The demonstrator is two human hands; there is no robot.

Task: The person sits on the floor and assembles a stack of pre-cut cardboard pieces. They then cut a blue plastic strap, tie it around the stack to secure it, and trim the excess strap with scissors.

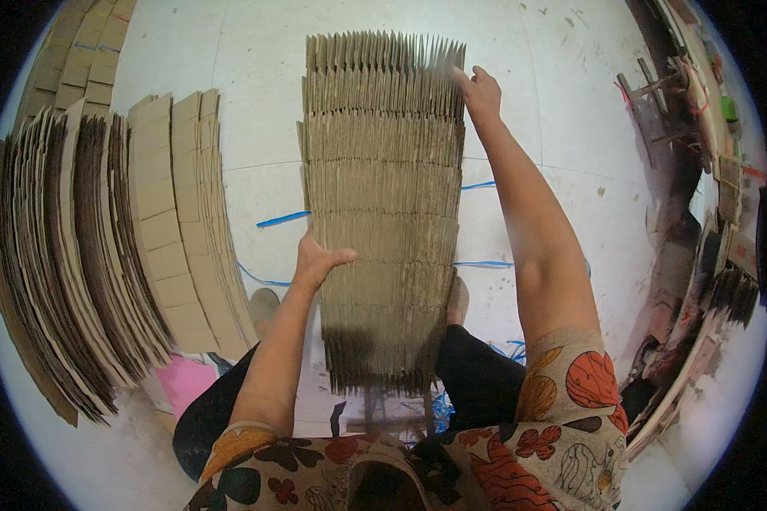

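Note:
A long block of brown slotted cardboard dividers (383,183) stands on edge in front of me, running from my lap toward the far end. Their far ends fan apart a little at the top. My left hand (320,260) grips the block's left side, thumb lying over the upper edges and the other fingers hidden against the side. At the far right corner my right hand (479,92) bends round the last dividers, its fingertips partly blurred. Blue strapping (283,220) sticks out on both sides from beneath the block.
Tall rows of stacked cardboard (166,213) stand to the left, with more cardboard (89,47) behind them. A pink item (187,383) lies near my left knee. Along the right are a wooden stand (656,89) and piled cardboard scraps (686,375). The floor (562,111) is pale.

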